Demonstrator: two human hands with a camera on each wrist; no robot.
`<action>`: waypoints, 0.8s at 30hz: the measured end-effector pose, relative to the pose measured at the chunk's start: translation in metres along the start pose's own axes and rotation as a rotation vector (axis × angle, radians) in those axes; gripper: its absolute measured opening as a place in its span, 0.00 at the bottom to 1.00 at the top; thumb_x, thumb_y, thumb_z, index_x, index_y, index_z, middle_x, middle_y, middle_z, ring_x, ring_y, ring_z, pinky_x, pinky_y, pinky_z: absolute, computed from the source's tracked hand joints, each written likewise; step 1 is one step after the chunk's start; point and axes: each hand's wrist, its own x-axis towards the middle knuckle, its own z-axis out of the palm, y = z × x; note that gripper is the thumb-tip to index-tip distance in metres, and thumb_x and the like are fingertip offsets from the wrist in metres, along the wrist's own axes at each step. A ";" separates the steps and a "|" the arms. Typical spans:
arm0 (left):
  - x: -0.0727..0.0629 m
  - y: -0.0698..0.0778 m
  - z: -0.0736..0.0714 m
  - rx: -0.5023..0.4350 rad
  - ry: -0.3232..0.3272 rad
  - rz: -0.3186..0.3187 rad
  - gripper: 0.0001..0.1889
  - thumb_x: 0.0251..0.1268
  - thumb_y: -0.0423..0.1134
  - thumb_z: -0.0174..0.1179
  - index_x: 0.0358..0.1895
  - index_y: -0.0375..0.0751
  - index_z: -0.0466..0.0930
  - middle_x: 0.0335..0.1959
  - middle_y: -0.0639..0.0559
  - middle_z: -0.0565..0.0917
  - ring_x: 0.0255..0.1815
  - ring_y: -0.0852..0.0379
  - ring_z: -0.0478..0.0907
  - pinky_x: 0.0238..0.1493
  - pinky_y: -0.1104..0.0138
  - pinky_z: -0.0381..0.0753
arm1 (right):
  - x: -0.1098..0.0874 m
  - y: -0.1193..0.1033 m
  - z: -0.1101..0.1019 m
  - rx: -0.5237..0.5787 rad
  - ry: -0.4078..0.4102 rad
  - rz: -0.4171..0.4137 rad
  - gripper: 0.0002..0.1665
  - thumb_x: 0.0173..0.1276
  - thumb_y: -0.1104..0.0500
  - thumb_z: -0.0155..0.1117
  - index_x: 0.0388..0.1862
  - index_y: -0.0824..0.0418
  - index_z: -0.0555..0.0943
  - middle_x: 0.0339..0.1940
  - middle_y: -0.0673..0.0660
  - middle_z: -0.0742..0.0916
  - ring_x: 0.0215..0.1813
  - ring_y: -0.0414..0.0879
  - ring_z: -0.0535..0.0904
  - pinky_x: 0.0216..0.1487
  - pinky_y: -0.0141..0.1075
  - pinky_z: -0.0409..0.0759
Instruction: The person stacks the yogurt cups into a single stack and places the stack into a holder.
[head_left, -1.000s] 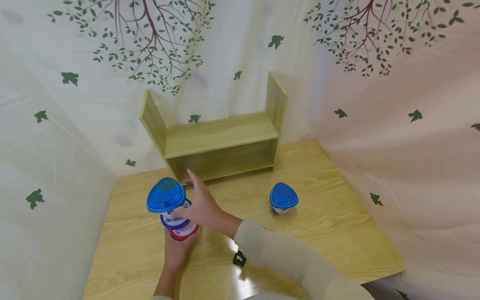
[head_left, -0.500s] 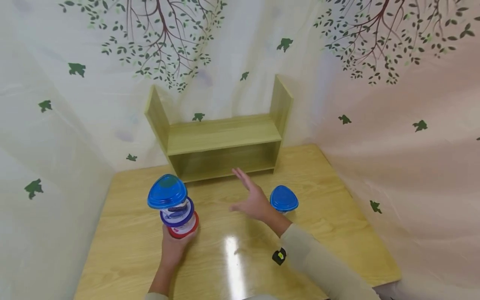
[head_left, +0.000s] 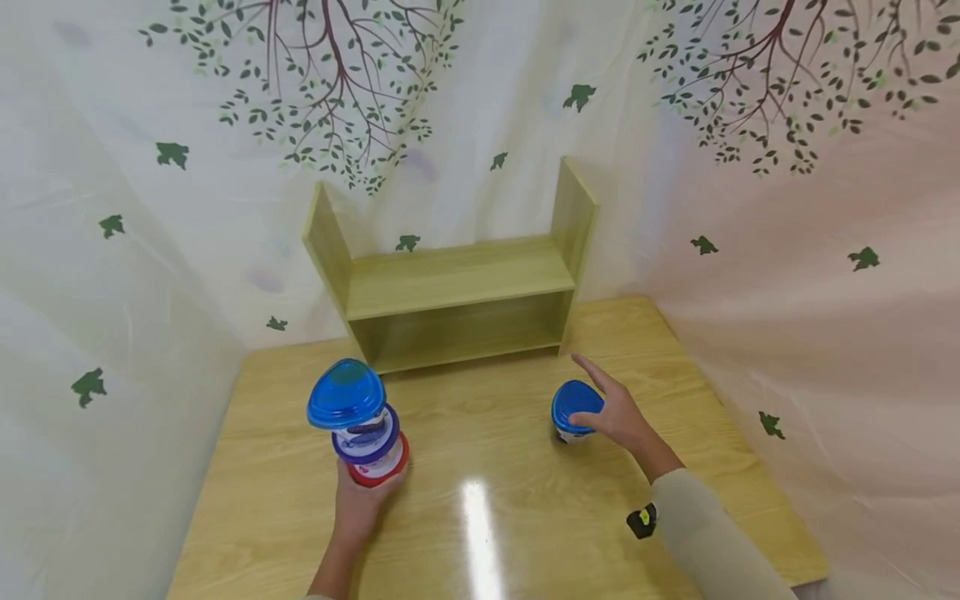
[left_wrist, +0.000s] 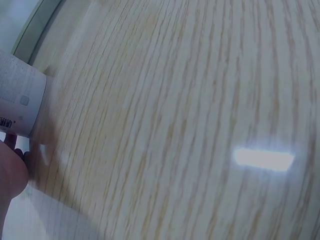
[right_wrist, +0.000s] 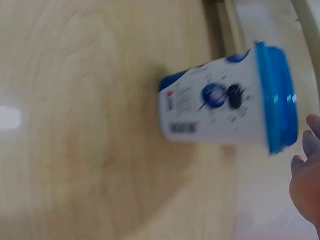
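On the table's left stands a stack of three lidded tubs: a blue-lidded tub [head_left: 347, 393] on top, a purple-rimmed tub [head_left: 367, 437] in the middle, a red-rimmed tub [head_left: 381, 463] at the bottom. My left hand [head_left: 358, 507] grips the bottom tub from the near side; the left wrist view catches a white printed tub wall [left_wrist: 20, 95] beside part of that hand. Farther right, another blue-lidded tub [head_left: 576, 403] with berry pictures stands upright. My right hand [head_left: 621, 415] is at its right side, thumb and fingers spread, thumb overlapping the lid in the head view.
A two-level wooden shelf [head_left: 461, 279] stands at the back of the wooden table [head_left: 480, 458], with upright side panels. Cloth [head_left: 510, 108] printed with trees and leaves hangs behind and beside the table. A small black device [head_left: 642, 521] is by my right sleeve.
My right hand has left the stack and moved right to the single blue-lidded tub. My left hand keeps its hold on the bottom of the stack. The head view has shifted slightly.
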 end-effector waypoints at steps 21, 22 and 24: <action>-0.003 0.001 0.000 -0.005 -0.009 0.005 0.57 0.50 0.44 0.80 0.77 0.61 0.46 0.71 0.54 0.66 0.71 0.48 0.65 0.71 0.45 0.65 | -0.024 0.052 0.003 0.055 -0.040 0.283 0.59 0.58 0.57 0.80 0.82 0.58 0.55 0.78 0.72 0.60 0.75 0.75 0.55 0.69 0.69 0.59; -0.003 0.000 -0.001 -0.001 -0.008 0.005 0.57 0.50 0.45 0.80 0.77 0.60 0.46 0.71 0.53 0.66 0.71 0.47 0.64 0.71 0.44 0.64 | -0.024 0.053 0.004 0.058 -0.035 0.282 0.59 0.58 0.57 0.80 0.82 0.58 0.55 0.78 0.72 0.61 0.76 0.75 0.55 0.69 0.69 0.58; -0.002 0.000 -0.002 0.007 -0.007 0.004 0.57 0.50 0.45 0.80 0.77 0.57 0.46 0.71 0.52 0.65 0.71 0.46 0.64 0.71 0.43 0.63 | -0.023 0.053 0.005 0.075 -0.031 0.281 0.58 0.59 0.58 0.80 0.81 0.59 0.56 0.78 0.71 0.61 0.76 0.74 0.54 0.69 0.69 0.58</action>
